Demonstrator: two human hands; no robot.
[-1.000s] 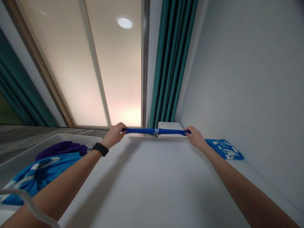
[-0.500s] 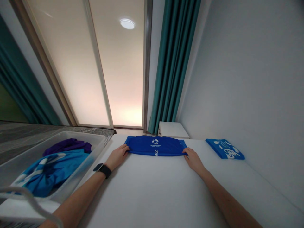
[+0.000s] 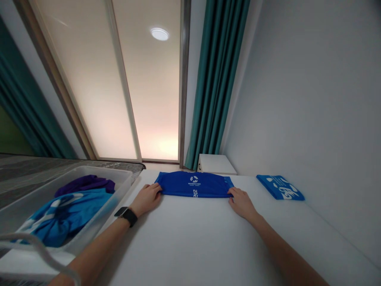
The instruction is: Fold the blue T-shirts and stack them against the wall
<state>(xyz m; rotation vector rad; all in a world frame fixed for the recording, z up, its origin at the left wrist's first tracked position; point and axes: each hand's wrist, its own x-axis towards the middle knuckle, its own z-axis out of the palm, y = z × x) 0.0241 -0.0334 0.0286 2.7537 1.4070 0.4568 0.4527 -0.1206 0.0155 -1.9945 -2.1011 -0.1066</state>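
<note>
A dark blue shirt [image 3: 178,186], folded into a wide strip with a white round logo and part of a number, lies on the white table [image 3: 190,238]. At its near left corner, the fingers of my left hand [image 3: 148,198] pinch the cloth; a black watch [image 3: 127,215] is on that wrist. My right hand [image 3: 241,201] grips the near right corner the same way. Both thumbs are partly hidden. Farther right, apart from my hand, rests a folded lighter blue garment [image 3: 275,186] with white print, close to the wall.
A translucent plastic bin [image 3: 122,182] stands to the left, holding a purple garment [image 3: 86,184] and a bright blue garment [image 3: 77,214]. A grey-white curved cord or bar [image 3: 44,256] crosses the lower left. Behind the table is a small white cabinet [image 3: 218,163].
Both hands keep hold of the shirt's near corners. Slightly more of the printed number shows at the near edge. The view has shifted a little; the bin and the other garments stay put.
</note>
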